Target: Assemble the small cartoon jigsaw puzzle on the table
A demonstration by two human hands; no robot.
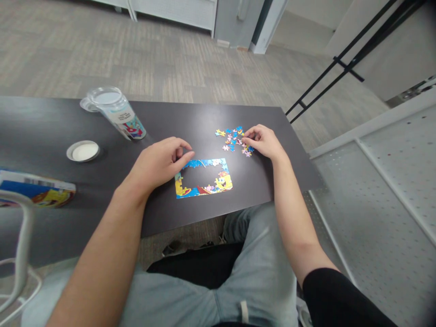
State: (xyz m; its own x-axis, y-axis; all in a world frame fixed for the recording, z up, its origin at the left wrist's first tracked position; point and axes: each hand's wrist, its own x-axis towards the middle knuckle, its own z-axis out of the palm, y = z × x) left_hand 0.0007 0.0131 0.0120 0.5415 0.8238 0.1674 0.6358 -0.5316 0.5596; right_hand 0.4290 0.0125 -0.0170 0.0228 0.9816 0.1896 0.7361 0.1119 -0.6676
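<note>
A partly built jigsaw frame [203, 178], blue and yellow with an unfilled middle, lies on the dark table [204, 118]. My left hand [160, 162] rests at its top left corner, fingers curled, thumb and forefinger pinched against the frame's upper edge. A small pile of loose puzzle pieces [233, 138] lies to the right and farther back. My right hand [263, 141] sits on that pile's right side, fingertips pinched together on the pieces.
A clear plastic jar [117, 113] lies tilted at the back left, its white lid [82, 151] flat beside it. A colourful puzzle box [36, 190] sits at the left edge. A white chair frame [20, 245] stands lower left. The table's edge runs just in front of my knees.
</note>
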